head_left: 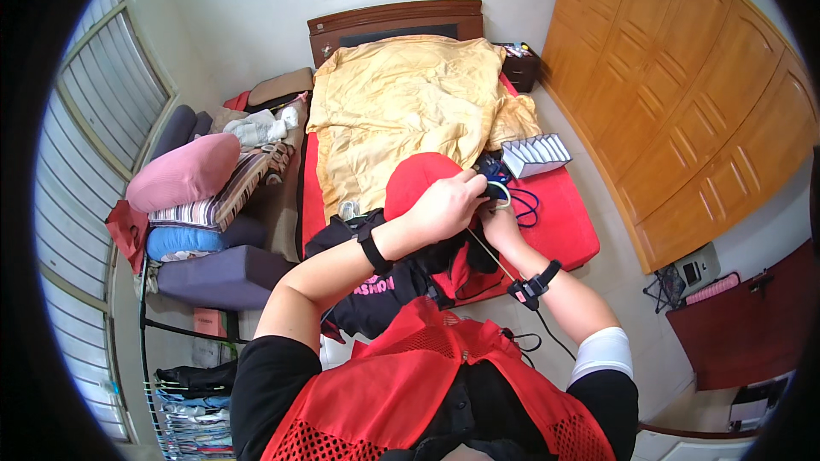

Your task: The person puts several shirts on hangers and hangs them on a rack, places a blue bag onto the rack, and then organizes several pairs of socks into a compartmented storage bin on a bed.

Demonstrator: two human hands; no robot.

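Observation:
Both hands meet in front of me over the foot of the bed. My left hand [448, 205] is closed, its fingers pinching at the side of a rounded red cap [418, 181]. Close beside it, my right hand [501, 224] has its fingers bent round a pale curved band [502, 195] that looks like part of the cap; the fingers partly hide how the two join. Dark clothing [367, 299] with pink lettering hangs below my left forearm. A blue cord [528, 213] loops on the bed just past my right hand.
The bed [564, 222] has a red sheet and a rumpled yellow quilt [410, 102]. A white divided storage box [535, 156] sits at its right corner. Pillows and cushions [188, 172] are piled at left, above a rack of hangers [192, 410]. Wooden wardrobes [683, 85] line the right wall.

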